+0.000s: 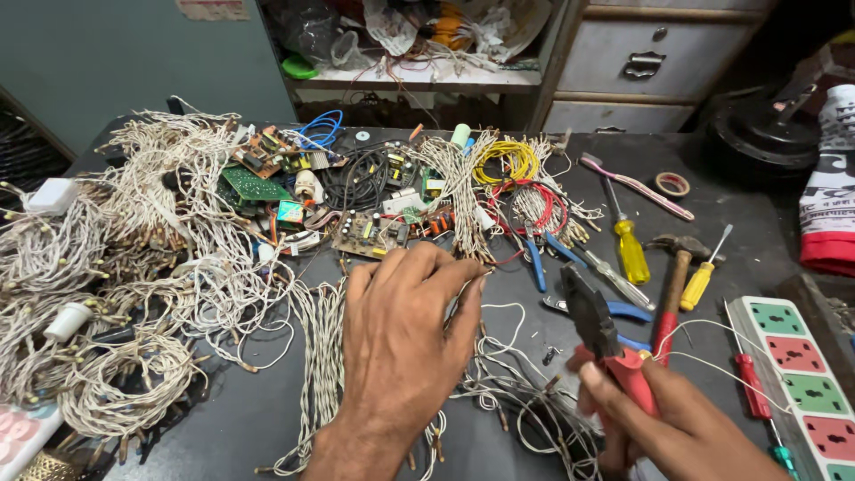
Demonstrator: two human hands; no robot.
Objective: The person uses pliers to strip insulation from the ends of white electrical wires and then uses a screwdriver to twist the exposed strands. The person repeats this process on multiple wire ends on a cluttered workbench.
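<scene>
Wires (134, 267): we see the pale heap filling left of frame.
Left hand (401, 347): centre, fingers spread, pressing the strands flat, gripping nothing.
Right hand (663, 419): lower right, clamped round red pliers (606, 343); we'd keep strands taut.

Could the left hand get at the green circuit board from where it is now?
Probably yes. The left hand rests flat on white twisted wires, and the green circuit board lies uncovered up and to its left, with only low wire bundles between.
</scene>
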